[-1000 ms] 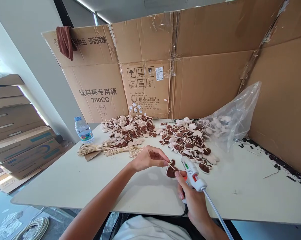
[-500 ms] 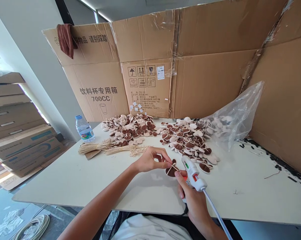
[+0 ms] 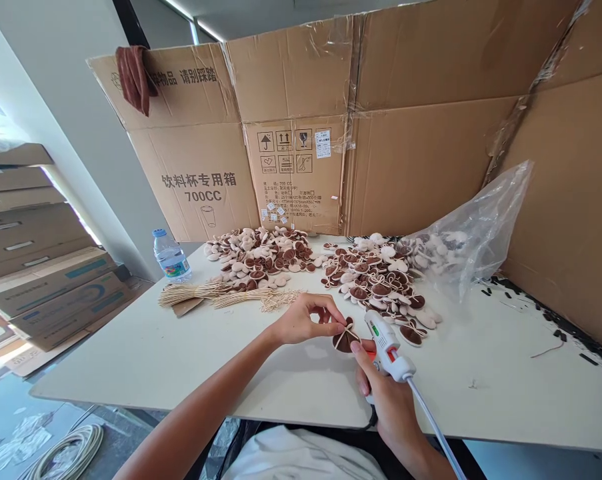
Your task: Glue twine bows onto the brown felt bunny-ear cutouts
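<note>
My left hand (image 3: 305, 320) pinches a small twine bow against a brown felt piece (image 3: 344, 339) lying on the white table (image 3: 145, 360). My right hand (image 3: 381, 387) is wrapped round a white hot glue gun (image 3: 387, 343), whose nozzle points at the felt piece from the right. Its white cord (image 3: 431, 427) runs off toward me. Just beyond my hands lies a pile of brown and cream felt pieces with bows (image 3: 381, 283). A second pile without bows (image 3: 261, 257) sits further left.
Bundles of cut twine (image 3: 205, 293) lie left of my hands, with a water bottle (image 3: 169, 255) behind them. A clear plastic bag (image 3: 473, 233) of pieces is at the right. Cardboard walls (image 3: 405, 133) enclose the back and right. Stacked boxes (image 3: 41, 267) stand at the left.
My left hand has shifted slightly right and closed its pinch on the bow over the felt piece. The glue gun hand has barely moved.
</note>
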Available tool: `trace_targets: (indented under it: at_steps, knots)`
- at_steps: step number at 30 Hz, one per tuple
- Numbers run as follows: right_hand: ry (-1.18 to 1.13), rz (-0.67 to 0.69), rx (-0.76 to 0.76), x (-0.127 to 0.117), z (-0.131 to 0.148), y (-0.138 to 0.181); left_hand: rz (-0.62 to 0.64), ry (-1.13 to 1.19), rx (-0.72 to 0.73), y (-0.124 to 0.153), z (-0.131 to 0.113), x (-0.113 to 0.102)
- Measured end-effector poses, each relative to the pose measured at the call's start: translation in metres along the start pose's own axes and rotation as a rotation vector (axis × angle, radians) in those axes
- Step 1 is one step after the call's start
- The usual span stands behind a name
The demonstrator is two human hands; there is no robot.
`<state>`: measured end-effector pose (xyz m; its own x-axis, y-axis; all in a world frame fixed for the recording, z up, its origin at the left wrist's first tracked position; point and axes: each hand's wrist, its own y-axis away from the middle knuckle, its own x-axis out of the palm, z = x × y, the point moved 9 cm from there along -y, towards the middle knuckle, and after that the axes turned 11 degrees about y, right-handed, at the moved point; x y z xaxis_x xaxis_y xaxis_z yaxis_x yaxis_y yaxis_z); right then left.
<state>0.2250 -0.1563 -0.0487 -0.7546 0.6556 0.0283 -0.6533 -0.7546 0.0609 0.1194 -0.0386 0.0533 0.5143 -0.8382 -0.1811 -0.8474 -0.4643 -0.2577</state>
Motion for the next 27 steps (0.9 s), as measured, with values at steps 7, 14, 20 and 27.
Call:
trace_targets:
  at_steps: [7, 14, 20, 27]
  knots:
    - [0.006, 0.02, -0.008, 0.002, 0.003, 0.001, -0.009, -0.063, 0.049, 0.0, -0.005, 0.001]
    - [-0.006, 0.052, 0.004, 0.003, 0.008, 0.004, -0.004, -0.13, 0.092, -0.001, -0.011, 0.003]
    - [-0.023, 0.069, 0.021, 0.005, 0.007, 0.004, 0.009, -0.1, 0.079, 0.0, -0.009, 0.003]
    - [-0.022, 0.054, -0.003, 0.005, 0.008, 0.003, 0.046, -0.004, -0.026, 0.0, 0.0, 0.002]
